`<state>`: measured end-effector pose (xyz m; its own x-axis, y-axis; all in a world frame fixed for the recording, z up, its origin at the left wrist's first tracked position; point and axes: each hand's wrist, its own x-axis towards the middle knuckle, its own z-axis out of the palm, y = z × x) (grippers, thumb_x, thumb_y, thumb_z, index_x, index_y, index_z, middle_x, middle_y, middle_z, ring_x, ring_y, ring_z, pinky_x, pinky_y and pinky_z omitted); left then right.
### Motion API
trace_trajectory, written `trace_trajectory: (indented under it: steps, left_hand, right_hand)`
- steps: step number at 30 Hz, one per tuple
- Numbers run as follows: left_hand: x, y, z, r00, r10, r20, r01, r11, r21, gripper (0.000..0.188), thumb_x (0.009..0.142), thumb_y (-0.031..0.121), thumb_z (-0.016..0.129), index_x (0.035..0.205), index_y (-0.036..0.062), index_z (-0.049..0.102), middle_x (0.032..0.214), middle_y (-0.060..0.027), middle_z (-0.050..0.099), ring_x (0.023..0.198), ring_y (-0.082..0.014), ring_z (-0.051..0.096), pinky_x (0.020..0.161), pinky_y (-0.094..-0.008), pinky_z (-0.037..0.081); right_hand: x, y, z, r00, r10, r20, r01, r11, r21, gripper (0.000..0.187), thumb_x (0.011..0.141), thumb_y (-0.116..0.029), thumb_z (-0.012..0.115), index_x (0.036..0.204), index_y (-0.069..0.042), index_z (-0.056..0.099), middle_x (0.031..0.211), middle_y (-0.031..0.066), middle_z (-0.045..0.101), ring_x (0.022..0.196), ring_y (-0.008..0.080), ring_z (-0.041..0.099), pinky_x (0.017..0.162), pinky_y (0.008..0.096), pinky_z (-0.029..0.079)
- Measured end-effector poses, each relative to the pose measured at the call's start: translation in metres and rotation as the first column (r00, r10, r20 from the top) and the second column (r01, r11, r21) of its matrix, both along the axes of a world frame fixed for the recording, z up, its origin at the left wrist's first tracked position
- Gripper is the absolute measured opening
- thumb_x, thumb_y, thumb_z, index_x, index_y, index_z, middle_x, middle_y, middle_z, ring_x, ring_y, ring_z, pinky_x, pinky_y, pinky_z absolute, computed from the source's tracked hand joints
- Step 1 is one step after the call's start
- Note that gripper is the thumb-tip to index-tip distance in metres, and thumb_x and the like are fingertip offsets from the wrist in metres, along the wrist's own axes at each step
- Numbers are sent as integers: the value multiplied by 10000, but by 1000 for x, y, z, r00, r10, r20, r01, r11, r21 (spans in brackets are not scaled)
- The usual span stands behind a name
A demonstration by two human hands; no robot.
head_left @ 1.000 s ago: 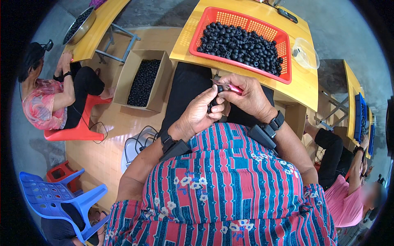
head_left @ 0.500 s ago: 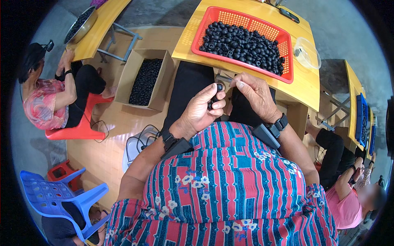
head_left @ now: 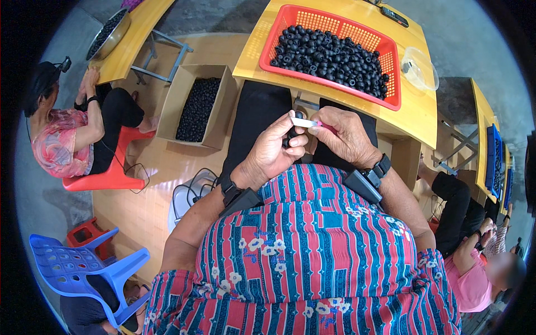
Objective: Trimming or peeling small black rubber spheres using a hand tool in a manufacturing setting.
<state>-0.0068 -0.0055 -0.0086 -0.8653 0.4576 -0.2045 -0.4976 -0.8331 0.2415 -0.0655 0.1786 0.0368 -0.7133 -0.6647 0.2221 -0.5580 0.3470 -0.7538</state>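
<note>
Table: yellow top [head_left: 250, 66]; a person in a patterned shirt [head_left: 301, 240] sits at its near edge.
Basket: red, perforated [head_left: 389, 64]; set along the near edge of the table, heaped with black rounded pieces [head_left: 332, 56].
Right edge of table: clear plastic tub [head_left: 420, 71]; black handheld device [head_left: 395, 17] farther back.
Left hand [head_left: 272, 144]: just off the near edge of the table, fingers [head_left: 296, 151] curled around black pieces [head_left: 291, 134].
Right hand [head_left: 347, 137]: beside the left, fingers clasping the pink handle of a small knife [head_left: 302, 122].
Blade: pale, flat, pointing left across the upper held piece; contact cannot be determined.
Floor [head_left: 131, 212], left of table: open cardboard box [head_left: 224, 106] containing small black parts [head_left: 198, 109].
</note>
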Motion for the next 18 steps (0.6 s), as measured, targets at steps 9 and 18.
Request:
trace_trajectory:
  steps: [9, 18]
  left_hand:
    - [1, 1, 3, 1000, 10, 23, -11, 1000, 21, 180, 938, 290, 557, 982, 117, 577, 829, 20, 505, 650, -65, 384, 508, -163, 308]
    - [1, 1, 3, 1000, 4, 3, -4, 1000, 4, 144, 944, 260, 540, 1001, 133, 577, 843, 19, 498, 661, -71, 389, 515, -165, 312]
  right_hand:
    - [2, 0, 4, 997, -21, 68, 21, 1000, -1, 206, 845, -242, 616, 879, -39, 615, 776, 150, 576, 719, 348, 578, 644, 393, 465]
    - [1, -1, -3, 999, -11, 38, 11, 1000, -14, 210, 858, -235, 592, 841, -26, 589, 749, 166, 544, 717, 364, 552, 636, 402, 446]
